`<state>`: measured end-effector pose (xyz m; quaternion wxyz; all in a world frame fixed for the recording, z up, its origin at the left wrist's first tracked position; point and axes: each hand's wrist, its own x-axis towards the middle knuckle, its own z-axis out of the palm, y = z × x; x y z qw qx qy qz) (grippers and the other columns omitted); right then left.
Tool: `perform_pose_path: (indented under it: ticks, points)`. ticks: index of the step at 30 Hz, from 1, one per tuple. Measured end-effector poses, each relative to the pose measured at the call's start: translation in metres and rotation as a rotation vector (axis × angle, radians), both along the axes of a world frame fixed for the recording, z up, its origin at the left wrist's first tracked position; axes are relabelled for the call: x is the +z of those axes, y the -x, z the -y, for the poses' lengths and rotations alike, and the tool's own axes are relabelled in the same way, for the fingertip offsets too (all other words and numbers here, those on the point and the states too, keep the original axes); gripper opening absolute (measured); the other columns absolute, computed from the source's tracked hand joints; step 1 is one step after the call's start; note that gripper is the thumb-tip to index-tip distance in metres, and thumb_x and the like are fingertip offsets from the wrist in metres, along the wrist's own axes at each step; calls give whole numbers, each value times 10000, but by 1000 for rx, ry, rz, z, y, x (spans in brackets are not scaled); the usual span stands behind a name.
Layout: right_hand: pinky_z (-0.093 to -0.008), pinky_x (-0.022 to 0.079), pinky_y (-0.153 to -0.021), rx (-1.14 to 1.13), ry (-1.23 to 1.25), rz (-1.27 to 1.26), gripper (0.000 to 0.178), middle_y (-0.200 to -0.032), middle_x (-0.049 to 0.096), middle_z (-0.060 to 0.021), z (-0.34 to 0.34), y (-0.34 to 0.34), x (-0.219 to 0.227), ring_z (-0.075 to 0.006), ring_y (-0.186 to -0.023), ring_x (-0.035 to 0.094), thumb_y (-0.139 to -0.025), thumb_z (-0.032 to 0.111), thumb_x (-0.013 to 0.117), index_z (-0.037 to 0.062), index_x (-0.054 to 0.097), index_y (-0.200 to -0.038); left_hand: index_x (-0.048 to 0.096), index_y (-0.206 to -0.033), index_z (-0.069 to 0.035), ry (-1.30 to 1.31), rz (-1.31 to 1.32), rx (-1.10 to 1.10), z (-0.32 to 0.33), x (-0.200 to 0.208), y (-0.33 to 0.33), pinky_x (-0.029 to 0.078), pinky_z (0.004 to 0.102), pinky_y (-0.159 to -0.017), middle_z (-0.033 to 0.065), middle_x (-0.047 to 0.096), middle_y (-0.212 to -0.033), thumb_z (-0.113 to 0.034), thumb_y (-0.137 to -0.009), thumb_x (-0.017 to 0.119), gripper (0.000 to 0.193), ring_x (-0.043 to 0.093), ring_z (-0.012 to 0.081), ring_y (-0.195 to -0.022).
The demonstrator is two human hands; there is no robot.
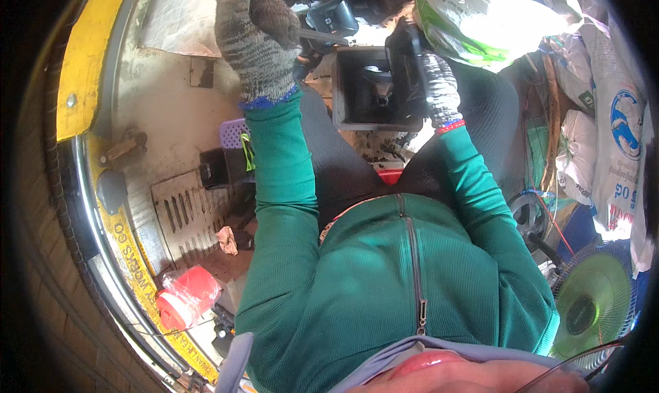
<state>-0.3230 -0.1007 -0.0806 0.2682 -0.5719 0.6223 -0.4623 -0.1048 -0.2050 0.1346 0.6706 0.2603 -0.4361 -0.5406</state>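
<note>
My left hand [259, 46], in a grey knitted glove with a blue cuff, is raised at the upper left with its fingers curled. A grey flat bar [322, 36] shows just beside it; whether the hand grips the bar I cannot tell. My right hand [441, 87], in a striped grey-white glove with a red cuff, is closed against a dark black part [406, 60]. This part overlaps the right side of a black square box [377, 126] between my knees. Inside the box sits a dark fitting with a pale top. The right fingertips are mostly hidden.
Black parts [333, 17] lie beyond the box. A white-green plastic bag [473, 22] bulges by my right hand. At left are a yellow metal edge [82, 63], a purple basket [235, 133] and a bagged red item [185, 300]. Sacks [621, 132] and a fan [594, 300] stand at right.
</note>
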Motion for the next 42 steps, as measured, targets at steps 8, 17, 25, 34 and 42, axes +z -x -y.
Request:
perform_pose_path:
  ticks: [8,17,25,34,42]
  points:
    - [-421,416,-1056,126,-300,-215,598,-1270,581,-192,31,-43,-14,-371,-1198,544,-856,433,707,65,564,-1305,620,-1090,-26,-123,-106,74,25,-79,-42,270,250,-328,-28,383,-507,-326,-931,639,340,327,83,-358]
    - [-462,463,-1027,434,-574,-686,451,-1286,567,-140,69,-58,-92,-354,-1230,527,-873,337,663,122,576,-1260,611,-898,-93,-477,-112,190,12,-100,-65,270,226,-305,-71,374,-482,-216,-958,626,138,315,48,-322]
    - [-416,509,-883,553,-505,-451,285,-1047,679,-184,178,-59,-37,-338,-1045,642,-832,238,718,75,701,-1066,507,-1341,-43,-722,-389,-279,-5,-131,-86,316,211,-356,-69,463,-625,-282,-987,574,433,397,30,-427]
    - [-427,405,-1092,-80,-214,-702,496,-1404,526,-126,392,-21,-132,-328,-1302,484,-903,276,628,136,518,-1366,527,-1353,-49,-1192,-697,-469,10,-123,-81,269,227,-315,-86,345,-530,-259,-997,528,414,317,56,-351]
    - [-460,434,-1053,-167,-615,-536,653,-1329,576,-231,530,-46,-186,-396,-1216,564,-918,443,563,106,414,-1457,434,-1425,-114,-1300,-461,-231,18,-138,-98,431,233,-485,19,524,-801,-316,-994,567,494,530,112,-590]
